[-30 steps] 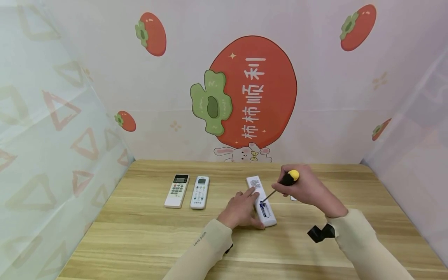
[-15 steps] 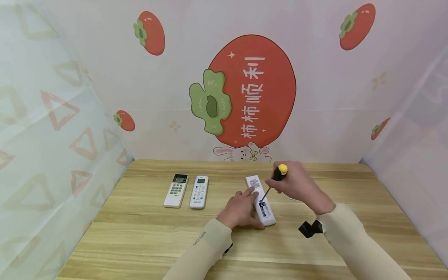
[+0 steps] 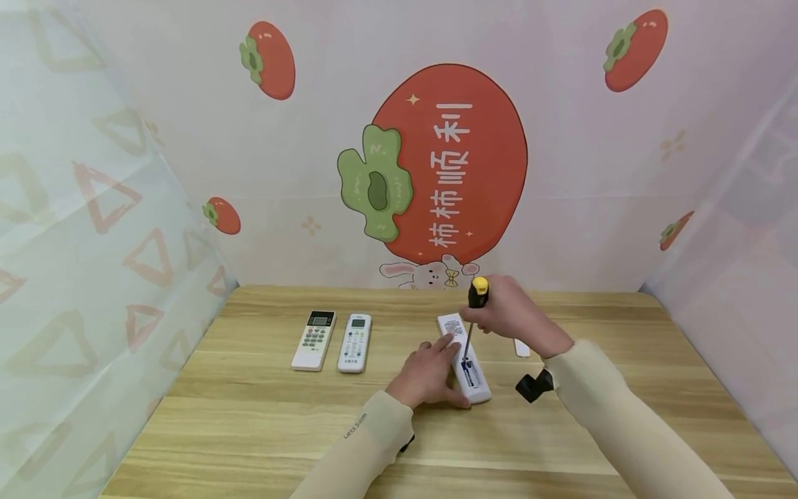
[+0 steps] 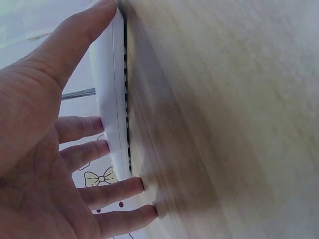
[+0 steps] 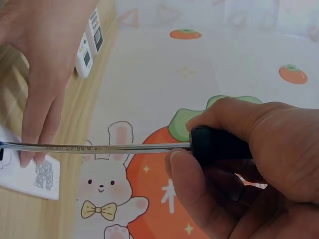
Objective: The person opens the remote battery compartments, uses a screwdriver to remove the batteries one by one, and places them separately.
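A white remote control (image 3: pixel 479 395) lies face down, its battery compartment uncovered and a dark blue battery (image 3: pixel 469 371) inside. My left hand (image 3: pixel 427 375) steadies it from the left, thumb near the close end and two fingertips on its back. In the left wrist view, those fingers (image 4: pixel 82 152) are fairly straight against the casing, and the other two touch the table. My right hand (image 3: pixel 510 308) grips a black-and-yellow screwdriver (image 3: pixel 478 296) by the handle. The screwdriver stands nearly upright, its tip at the compartment's far end. The exact contact is too small to tell.
Two more remote controls lie face up to the left: a cream one (image 3: pixel 314 341) and a white one (image 3: pixel 355 343). A small white piece (image 3: pixel 522 348) lies partly behind my right forearm. The wooden table (image 3: pixel 249 430) meets a printed backdrop (image 3: pixel 299 159).
My right hand has moved left, tilting the screwdriver from a slant to nearly upright, with its tip staying at the compartment. More of the small white piece shows. My left hand keeps its place.
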`<state>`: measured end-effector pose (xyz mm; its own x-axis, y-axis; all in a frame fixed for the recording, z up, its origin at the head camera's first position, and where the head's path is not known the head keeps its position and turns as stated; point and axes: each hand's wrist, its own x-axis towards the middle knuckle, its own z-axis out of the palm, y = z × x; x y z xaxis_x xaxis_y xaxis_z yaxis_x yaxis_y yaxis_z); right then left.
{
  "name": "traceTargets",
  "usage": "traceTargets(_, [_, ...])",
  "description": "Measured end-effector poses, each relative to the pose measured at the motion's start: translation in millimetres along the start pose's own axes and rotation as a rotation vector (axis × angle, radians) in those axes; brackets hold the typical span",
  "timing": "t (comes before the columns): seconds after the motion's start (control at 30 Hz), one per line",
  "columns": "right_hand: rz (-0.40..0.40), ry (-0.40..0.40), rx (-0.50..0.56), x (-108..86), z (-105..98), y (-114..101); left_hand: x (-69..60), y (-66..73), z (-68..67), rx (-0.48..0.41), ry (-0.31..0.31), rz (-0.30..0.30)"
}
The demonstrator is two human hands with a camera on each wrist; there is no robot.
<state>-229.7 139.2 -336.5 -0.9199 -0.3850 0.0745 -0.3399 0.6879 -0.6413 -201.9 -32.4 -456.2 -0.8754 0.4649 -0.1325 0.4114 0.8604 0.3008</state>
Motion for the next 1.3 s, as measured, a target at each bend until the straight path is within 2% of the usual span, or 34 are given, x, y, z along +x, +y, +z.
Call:
traceTargets(0.4, [0.082, -0.088, 0.036, 20.6, -2.8, -9.6, 1.6, -1.1, 1.1, 0.005, 0.0, -0.002])
traceTargets(1.0, [0.123, -0.091, 0.021, 27.0, -0.7, -13.1, 0.3, 1.3, 0.2, 0.022, 0.006, 0.0])
traceTargets(1.3, [0.141, -0.081, 0.063, 25.1, -1.0, -9.6, -0.9, 1.5, -0.2, 0.003, 0.005, -0.004])
